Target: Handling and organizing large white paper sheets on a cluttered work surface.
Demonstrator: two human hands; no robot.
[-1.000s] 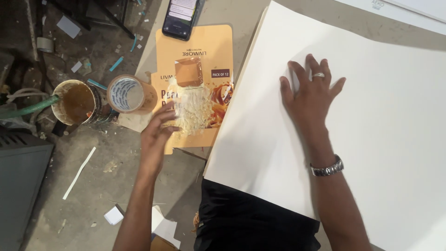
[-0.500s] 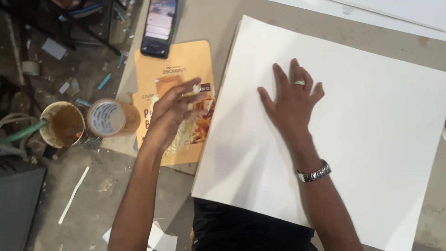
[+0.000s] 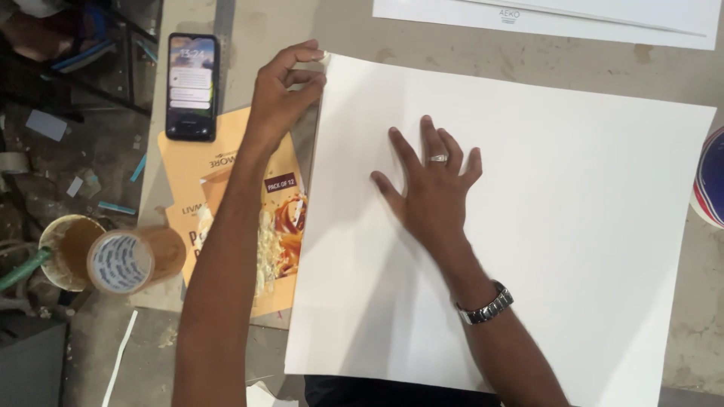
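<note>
Pressing flat with fingers spread, the right hand (image 3: 430, 192) rests near the middle of a large white sheet (image 3: 573, 226) lying on the worktable (image 3: 362, 34), a ring and wristwatch visible. A second ago the left hand (image 3: 280, 98) was over an orange printed packet (image 3: 226, 188); now it has come up to the sheet's top left corner, fingers curled and seemingly pinching the edge, though the grip is hard to make out. That suggests work has turned to the sheet itself. Beside the packet lie a smartphone (image 3: 192, 84), a roll of brown tape (image 3: 124, 260) and a stained cup (image 3: 64, 249). Another white sheet (image 3: 603, 19) lies beyond.
</note>
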